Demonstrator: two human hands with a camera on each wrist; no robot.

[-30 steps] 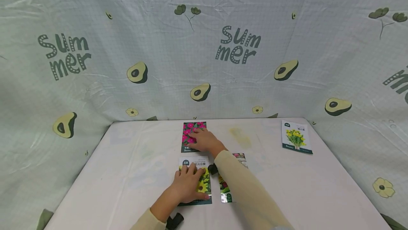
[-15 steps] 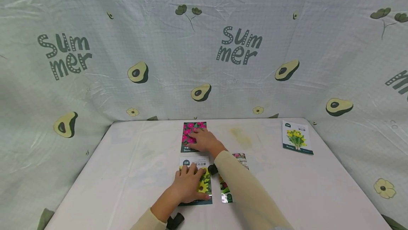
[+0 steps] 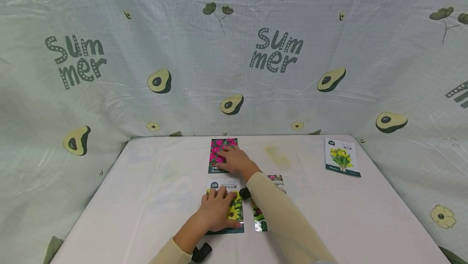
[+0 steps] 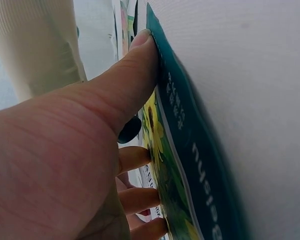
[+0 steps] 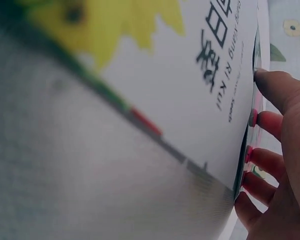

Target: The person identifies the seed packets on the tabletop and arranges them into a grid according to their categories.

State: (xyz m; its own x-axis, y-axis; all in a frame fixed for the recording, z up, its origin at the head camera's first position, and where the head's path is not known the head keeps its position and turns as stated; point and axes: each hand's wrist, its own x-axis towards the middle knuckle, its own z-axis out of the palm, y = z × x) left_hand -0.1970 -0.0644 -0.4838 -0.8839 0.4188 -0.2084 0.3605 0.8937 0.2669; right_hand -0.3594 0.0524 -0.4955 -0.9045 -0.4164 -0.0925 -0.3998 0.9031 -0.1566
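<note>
My left hand point(image 3: 215, 212) rests with spread fingers on a sunflower seed packet point(image 3: 235, 214), which lies near the front middle of the table. In the left wrist view the thumb point(image 4: 135, 65) lies along the packet's dark green bottom band, and the other fingertips touch its picture. Farther back, my right hand point(image 3: 235, 160) reaches across and rests on a seed packet with pink flowers point(image 3: 215, 146), covering its right part. The right wrist view has the fingertips of the right hand point(image 5: 290, 135) down on it, beyond the sunflower packet point(image 5: 190, 85) in front.
Partly hidden under the right forearm point(image 3: 281, 207) lies another seed packet point(image 3: 260, 215) with a colourful picture. A packet with yellow flowers point(image 3: 341, 156) lies at the table's back right. A printed cloth point(image 3: 190, 53) hangs behind the white-covered table point(image 3: 146, 199).
The head view has shifted very slightly. Both hands stay in place on their packets, and the packets lie as before.
</note>
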